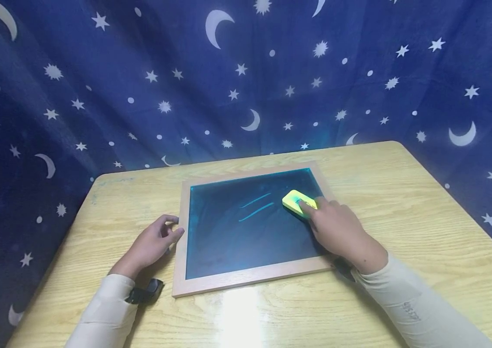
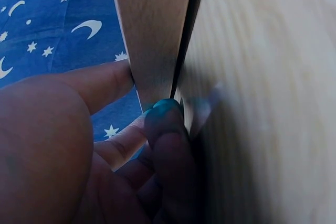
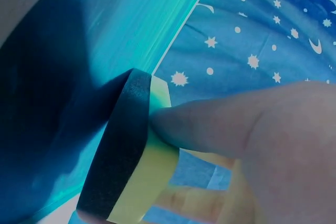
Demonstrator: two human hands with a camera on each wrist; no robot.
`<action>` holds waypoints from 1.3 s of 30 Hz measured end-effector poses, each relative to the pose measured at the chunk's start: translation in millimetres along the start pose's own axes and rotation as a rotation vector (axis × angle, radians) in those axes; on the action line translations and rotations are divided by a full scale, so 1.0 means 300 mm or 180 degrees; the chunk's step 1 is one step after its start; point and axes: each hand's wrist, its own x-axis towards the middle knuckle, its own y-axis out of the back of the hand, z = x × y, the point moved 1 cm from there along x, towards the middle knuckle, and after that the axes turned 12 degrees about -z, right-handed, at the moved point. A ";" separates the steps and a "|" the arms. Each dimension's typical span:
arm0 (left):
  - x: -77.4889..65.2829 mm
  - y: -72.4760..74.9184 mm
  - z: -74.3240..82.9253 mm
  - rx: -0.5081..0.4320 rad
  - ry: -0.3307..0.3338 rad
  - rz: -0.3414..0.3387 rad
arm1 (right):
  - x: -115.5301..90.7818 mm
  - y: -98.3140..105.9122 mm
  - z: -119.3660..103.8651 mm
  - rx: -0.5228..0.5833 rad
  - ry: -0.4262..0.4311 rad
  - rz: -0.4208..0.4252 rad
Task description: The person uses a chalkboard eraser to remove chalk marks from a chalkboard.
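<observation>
Past cream sleeve (image 1: 420, 302), with right hand (image 1: 341, 229) gripping oblong yellow-black eraser (image 1: 293, 199), left hand (image 1: 152, 244) half-open against wood-framed blackboard (image 1: 237, 246), beware slippage if underbraced.

A chalkboard (image 1: 228, 246) with a dark surface and a pale wooden frame is laid face up at the lower centre of the head view, set slightly askew. Two slanting blue-green chalk lines (image 1: 256, 211) are seen near its middle, with fainter smears spread around them. Its left frame edge is pinched between thumb and fingers of the left hand (image 1: 152, 241). A yellow eraser (image 1: 293, 197) with a dark underside is gripped by the right hand (image 1: 341, 229) over the board's right part, just right of the lines. Whether the underside is pressed fully flat cannot quite be made out.
</observation>
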 end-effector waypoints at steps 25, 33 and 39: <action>0.001 0.006 -0.001 -0.0018 -0.0050 -0.0020 | -0.082 -0.028 -0.240 -0.0146 0.1029 -0.0113; -0.002 0.007 0.001 -0.0034 -0.0012 -0.0023 | -0.101 -0.046 -0.293 -0.0081 0.1225 -0.0206; 0.000 0.004 -0.002 -0.0017 -0.0014 -0.0013 | -0.089 -0.056 -0.271 0.0143 0.1224 -0.0233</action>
